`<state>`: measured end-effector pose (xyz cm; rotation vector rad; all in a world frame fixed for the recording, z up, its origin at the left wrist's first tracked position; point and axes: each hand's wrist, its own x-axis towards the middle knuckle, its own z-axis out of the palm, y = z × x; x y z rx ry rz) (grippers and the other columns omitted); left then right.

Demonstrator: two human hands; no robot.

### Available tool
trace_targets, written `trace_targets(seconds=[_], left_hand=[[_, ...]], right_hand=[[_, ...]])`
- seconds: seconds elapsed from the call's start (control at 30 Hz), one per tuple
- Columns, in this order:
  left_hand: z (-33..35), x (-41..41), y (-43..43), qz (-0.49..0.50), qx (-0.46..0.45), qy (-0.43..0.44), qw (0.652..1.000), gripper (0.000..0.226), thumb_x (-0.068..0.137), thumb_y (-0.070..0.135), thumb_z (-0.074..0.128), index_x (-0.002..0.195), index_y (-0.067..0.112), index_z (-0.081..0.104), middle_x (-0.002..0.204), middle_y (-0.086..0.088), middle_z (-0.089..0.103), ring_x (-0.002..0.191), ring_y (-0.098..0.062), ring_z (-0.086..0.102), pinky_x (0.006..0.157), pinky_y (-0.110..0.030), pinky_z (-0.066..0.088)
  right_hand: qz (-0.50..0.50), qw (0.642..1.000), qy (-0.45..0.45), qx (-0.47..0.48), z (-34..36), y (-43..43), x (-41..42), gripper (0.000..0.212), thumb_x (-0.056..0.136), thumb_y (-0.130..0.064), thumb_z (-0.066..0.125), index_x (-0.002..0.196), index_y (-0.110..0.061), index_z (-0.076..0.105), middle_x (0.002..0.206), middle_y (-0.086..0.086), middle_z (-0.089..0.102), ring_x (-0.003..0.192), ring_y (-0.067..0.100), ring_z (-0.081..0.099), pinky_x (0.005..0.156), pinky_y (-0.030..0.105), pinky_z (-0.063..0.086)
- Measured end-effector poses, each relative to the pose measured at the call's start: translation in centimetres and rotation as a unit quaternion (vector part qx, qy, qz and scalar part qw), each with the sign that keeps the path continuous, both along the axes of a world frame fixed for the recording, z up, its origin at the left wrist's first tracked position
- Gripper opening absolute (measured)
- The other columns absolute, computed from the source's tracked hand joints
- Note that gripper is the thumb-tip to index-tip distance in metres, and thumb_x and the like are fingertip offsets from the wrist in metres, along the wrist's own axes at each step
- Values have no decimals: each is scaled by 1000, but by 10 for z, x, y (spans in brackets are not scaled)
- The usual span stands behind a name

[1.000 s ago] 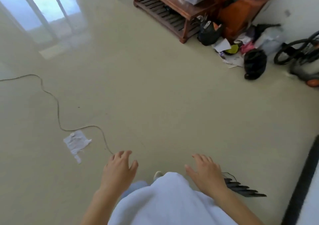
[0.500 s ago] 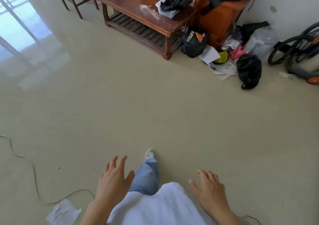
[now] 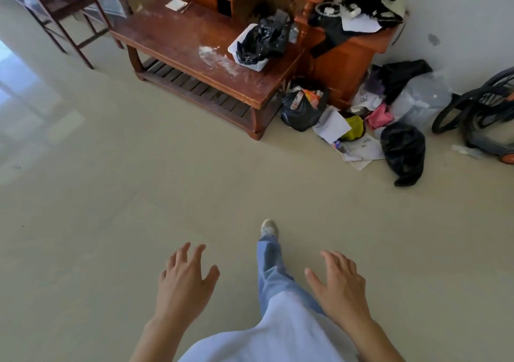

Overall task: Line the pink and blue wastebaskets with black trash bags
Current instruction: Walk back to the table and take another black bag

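My left hand (image 3: 185,284) and my right hand (image 3: 340,285) hover empty in front of my body, fingers spread, over bare floor. Crumpled black trash bags (image 3: 261,43) fill a white slotted basket (image 3: 250,64) on the low wooden table (image 3: 178,42) far ahead. Another black bag (image 3: 403,151) lies on the floor at the right, and a stuffed black bag (image 3: 300,110) leans at the table's corner. No pink or blue wastebasket is in view.
A wooden cabinet (image 3: 347,55) stands in the corner, with papers, pink cloth and a clear plastic bag (image 3: 422,97) strewn before it. A vacuum cleaner (image 3: 486,117) sits at the right edge. A dark chair (image 3: 64,8) stands far left. My foot (image 3: 268,228) is stepped forward.
The view has swung up and advanced toward the table and corner clutter. The floor cable and paper scrap have dropped out of view. Both hands stay empty and spread.
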<state>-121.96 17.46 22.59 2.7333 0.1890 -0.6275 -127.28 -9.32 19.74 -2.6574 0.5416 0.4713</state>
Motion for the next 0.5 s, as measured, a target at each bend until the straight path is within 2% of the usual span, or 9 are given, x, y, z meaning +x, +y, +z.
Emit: trace_targets(seconds=[0.1, 0.23, 0.5], left_hand=[[-11, 82, -20, 15, -13, 26, 999, 57, 88, 48, 45, 141, 29, 33, 153, -1, 28, 139, -23, 26, 106, -39, 34], [-4, 203, -42, 22, -28, 15, 999, 57, 89, 46, 46, 141, 28, 33, 153, -2, 27, 139, -23, 26, 106, -39, 35], [3, 404, -59, 14, -23, -2, 1000, 56, 89, 45, 46, 141, 29, 33, 153, 1, 28, 137, -22, 29, 108, -37, 31]], right_hand=[[-18, 1000, 5, -9, -6, -31, 88, 59, 87, -49, 51, 136, -19, 40, 145, -2, 41, 134, 20, 34, 103, 39, 34], [14, 999, 36, -23, 3, -54, 207, 59, 90, -51, 45, 140, -21, 34, 148, -4, 35, 136, 17, 30, 105, 38, 32], [65, 998, 25, 0, 13, -48, 423, 54, 92, -48, 42, 139, -22, 34, 145, -5, 37, 134, 16, 31, 104, 38, 33]])
